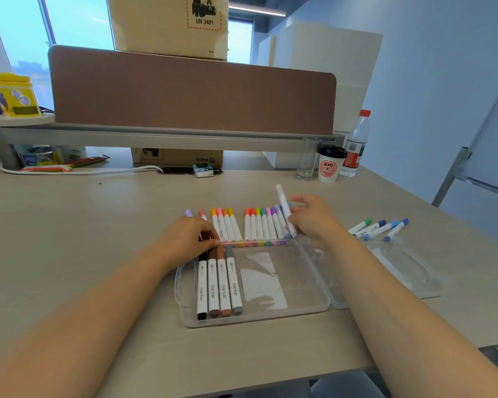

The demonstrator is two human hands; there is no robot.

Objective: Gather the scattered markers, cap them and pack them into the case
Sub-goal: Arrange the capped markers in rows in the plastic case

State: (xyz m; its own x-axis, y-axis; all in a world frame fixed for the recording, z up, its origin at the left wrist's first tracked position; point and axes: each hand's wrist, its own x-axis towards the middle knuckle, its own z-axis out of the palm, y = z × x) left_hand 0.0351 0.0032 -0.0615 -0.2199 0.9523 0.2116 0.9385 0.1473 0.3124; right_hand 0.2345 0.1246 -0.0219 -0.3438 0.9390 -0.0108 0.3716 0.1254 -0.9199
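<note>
Non-task items on my desk [98, 225]
Ahead of me: glass [306, 159], paper cup [329, 166] and bottle [356, 145] side by side; brown divider [193, 93] behind.

The left hand's [188, 240] curled fingers cover the barrels of the lilac-capped and pink-capped white markers [202, 213]; their grip is unclear. The white plastic marker [284, 205] between the right hand's [314, 222] fingers is blurred.
</note>
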